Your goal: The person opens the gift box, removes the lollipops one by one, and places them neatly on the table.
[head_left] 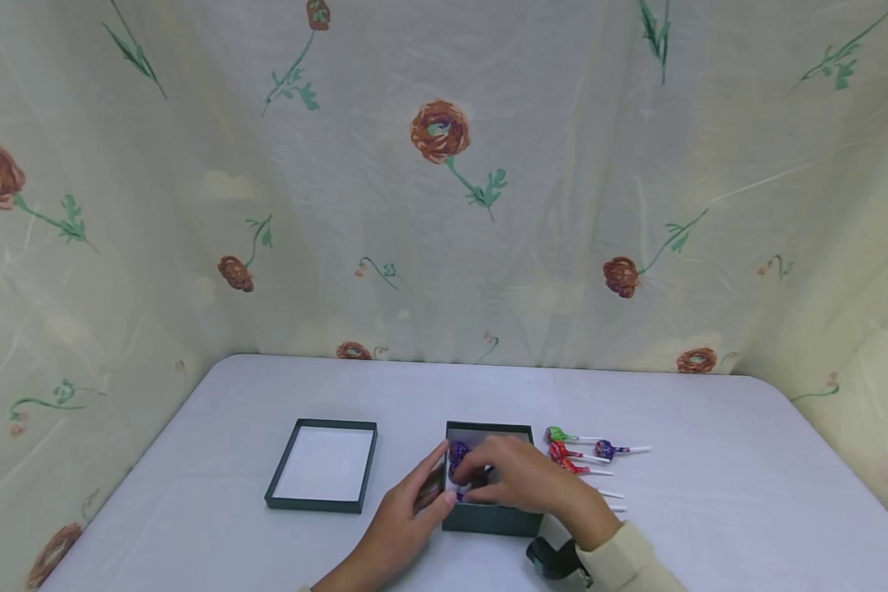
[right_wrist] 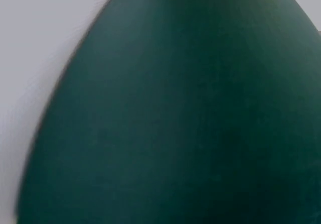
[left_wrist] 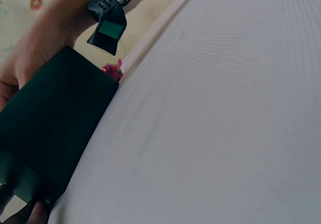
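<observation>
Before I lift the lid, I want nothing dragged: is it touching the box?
Apart: the head view shows white tabletop between the lid and the box.

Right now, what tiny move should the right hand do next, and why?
I'd probably have the right hand gently settle the round purple-wrapped lollipop in the dark green rectangular box: it reaches inside, close beside that lollipop, and the left hand touches the box's side. Whether it grips anything is unclear.
</observation>
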`<state>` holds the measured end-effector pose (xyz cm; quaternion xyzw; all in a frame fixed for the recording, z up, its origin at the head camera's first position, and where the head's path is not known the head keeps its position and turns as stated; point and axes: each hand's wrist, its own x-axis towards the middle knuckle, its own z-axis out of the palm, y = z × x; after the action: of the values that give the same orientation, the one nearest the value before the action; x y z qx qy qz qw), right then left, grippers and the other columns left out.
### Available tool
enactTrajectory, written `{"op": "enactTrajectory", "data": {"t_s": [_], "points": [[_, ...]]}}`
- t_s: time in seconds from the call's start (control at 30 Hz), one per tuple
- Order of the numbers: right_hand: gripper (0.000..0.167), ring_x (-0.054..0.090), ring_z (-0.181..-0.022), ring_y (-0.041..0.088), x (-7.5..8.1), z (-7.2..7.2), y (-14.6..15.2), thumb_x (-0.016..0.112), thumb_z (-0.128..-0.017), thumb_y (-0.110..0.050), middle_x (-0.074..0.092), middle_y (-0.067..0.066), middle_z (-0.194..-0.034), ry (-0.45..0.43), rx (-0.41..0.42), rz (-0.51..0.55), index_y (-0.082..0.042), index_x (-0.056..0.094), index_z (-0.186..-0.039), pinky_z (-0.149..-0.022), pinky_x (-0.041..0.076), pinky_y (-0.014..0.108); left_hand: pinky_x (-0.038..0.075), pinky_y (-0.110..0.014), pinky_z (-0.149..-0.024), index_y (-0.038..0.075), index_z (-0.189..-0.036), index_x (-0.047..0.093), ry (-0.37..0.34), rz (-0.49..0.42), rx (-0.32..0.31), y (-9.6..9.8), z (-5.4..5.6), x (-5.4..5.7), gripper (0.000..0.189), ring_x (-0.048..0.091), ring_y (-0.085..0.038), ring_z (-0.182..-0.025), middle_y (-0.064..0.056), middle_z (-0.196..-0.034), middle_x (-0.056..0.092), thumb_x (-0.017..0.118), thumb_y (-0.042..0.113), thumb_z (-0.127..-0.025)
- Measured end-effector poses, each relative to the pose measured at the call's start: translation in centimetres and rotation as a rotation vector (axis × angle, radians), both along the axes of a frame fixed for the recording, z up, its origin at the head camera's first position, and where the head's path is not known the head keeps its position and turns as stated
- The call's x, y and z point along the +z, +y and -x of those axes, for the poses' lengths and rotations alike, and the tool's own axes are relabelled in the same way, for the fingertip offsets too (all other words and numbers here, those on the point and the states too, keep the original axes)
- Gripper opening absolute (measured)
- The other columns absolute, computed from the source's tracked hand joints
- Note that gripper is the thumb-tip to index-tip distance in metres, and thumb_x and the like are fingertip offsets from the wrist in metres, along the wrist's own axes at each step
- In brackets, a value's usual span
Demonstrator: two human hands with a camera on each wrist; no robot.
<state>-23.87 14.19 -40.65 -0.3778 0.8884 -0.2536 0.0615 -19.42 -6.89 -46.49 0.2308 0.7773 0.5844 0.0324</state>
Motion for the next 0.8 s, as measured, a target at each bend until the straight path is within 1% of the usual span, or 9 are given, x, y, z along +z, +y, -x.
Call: {"op": "enactTrajectory", "data": {"t_s": [0.13,0.37,0.6,0.8], "points": [[0.019,0.054,-0.089,0.005,-0.08,-0.06,-0.17,0.078,-0.081,-0.026,0.064,-0.02,-0.096,0.027,-0.004,-0.031,-0.027,0.075,-0.1,-0.079,0.049,0.026,0.043,-0.029,-0.105,0.02,-0.153,0.027,-0.005,0.003,0.0,-0.07,-0.03,0.0,0.062,0.04,-0.027,-0.135,-0.003,-0.156,0.03,0.053,0.032,-0.099],[0.02,0.051,-0.088,0.008,0.15,-0.02,-0.27,0.078,-0.081,-0.027,0.065,-0.02,-0.094,-0.004,-0.027,-0.074,-0.028,0.076,-0.101,-0.072,0.044,0.023,0.043,-0.029,-0.105,0.019,-0.154,0.027,-0.006,-0.002,-0.005,0.04,0.01,0.15,0.062,0.04,-0.027,-0.135,-0.003,-0.156,0.029,0.054,0.031,-0.099],[0.019,0.047,-0.086,0.005,0.24,0.07,-0.29,0.078,-0.081,-0.028,0.065,-0.021,-0.094,0.0,-0.027,-0.115,-0.03,0.077,-0.1,-0.07,0.042,0.022,0.043,-0.03,-0.105,0.02,-0.154,0.026,-0.011,0.005,-0.004,0.02,0.08,0.13,0.062,0.04,-0.027,-0.136,-0.002,-0.156,0.028,0.054,0.03,-0.099],[0.016,0.046,-0.08,0.005,0.1,0.06,-0.41,0.078,-0.081,-0.027,0.062,-0.021,-0.086,0.004,-0.017,-0.134,-0.03,0.077,-0.097,-0.067,0.04,0.021,0.043,-0.031,-0.106,0.019,-0.154,0.025,-0.013,0.008,-0.006,-0.02,0.02,0.12,0.063,0.04,-0.027,-0.136,-0.003,-0.156,0.027,0.053,0.03,-0.099]]}}
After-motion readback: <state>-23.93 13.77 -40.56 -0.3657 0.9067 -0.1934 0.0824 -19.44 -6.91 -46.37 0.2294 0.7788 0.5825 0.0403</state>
